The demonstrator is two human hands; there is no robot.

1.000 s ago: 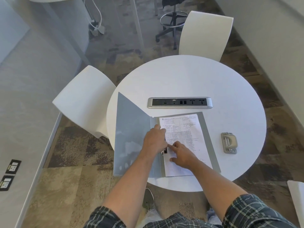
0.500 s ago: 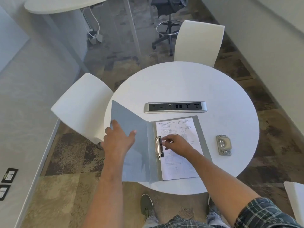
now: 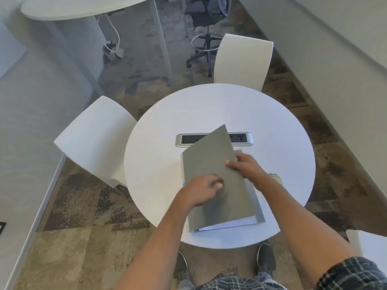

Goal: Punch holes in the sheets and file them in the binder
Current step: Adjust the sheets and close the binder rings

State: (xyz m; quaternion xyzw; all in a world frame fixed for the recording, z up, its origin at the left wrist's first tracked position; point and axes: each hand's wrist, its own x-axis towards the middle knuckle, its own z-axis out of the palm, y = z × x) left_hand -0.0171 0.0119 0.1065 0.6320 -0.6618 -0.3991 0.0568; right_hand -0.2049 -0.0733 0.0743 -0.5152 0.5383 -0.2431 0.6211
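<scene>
The grey binder (image 3: 217, 185) lies on the near half of the round white worktop (image 3: 209, 109), its front cover folded over towards the right and not quite flat; the far corner of the cover stands up and hides part of the silver socket strip (image 3: 240, 139) set into the worktop. Under the cover the white sheets (image 3: 230, 223) show as a thin edge along the near side, with the grey back cover poking out to the right of them.

The left hand (image 3: 201, 191) rests palm-down on the outside of the cover, fingers loosely curled, not clamped around anything. The right hand (image 3: 247, 166) is at the cover's right edge, thumb on top and the other fingers tucked beneath it, so it appears to be pinching that edge. The two hands are near one another but apart.

The hole punch (image 3: 275, 176) sits on the worktop just beyond the right wrist, mostly hidden by the forearm. Two white chairs (image 3: 98, 139) stand at the worktop, one on the left and one on the far side
</scene>
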